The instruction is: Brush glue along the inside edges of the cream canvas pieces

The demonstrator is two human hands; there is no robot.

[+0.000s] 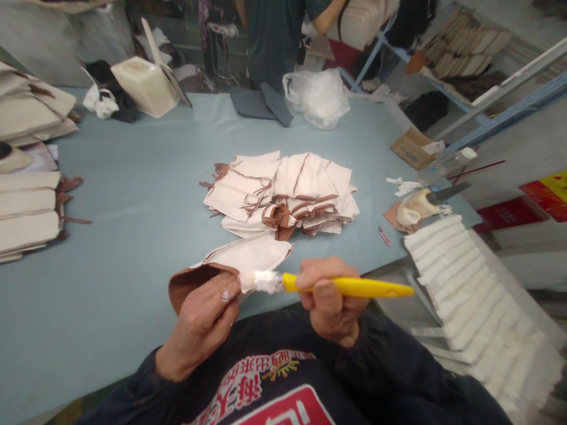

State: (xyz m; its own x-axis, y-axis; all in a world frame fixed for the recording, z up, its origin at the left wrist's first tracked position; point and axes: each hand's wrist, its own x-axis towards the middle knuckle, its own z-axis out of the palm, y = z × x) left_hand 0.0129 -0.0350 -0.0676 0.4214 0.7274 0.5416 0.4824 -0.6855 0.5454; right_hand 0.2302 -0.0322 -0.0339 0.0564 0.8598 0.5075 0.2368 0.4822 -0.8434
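Note:
In my right hand (332, 301) is a paintbrush (354, 287) with a yellow handle, gripped near its ferrule. White paste coats its bristles, which point left and reach the fingertips of my left hand (206, 319). That hand pinches the edge of a cream and brown leather piece (248, 254), whose brown side curls up at the left. White smears show on a left finger. Just beyond lies a pile of similar cream pieces (310, 177) with brown edges and thin laces. The bristle tips partly hide the edge that I hold.
More cream pieces (29, 212) are stacked at the left. A whitish container (144, 85), dark folded pieces (261, 105) and a plastic bag (319, 97) stand along the far edge. A paste-covered pot (416, 206) and small pink cutter (384, 236) lie right. A person (274, 41) stands opposite.

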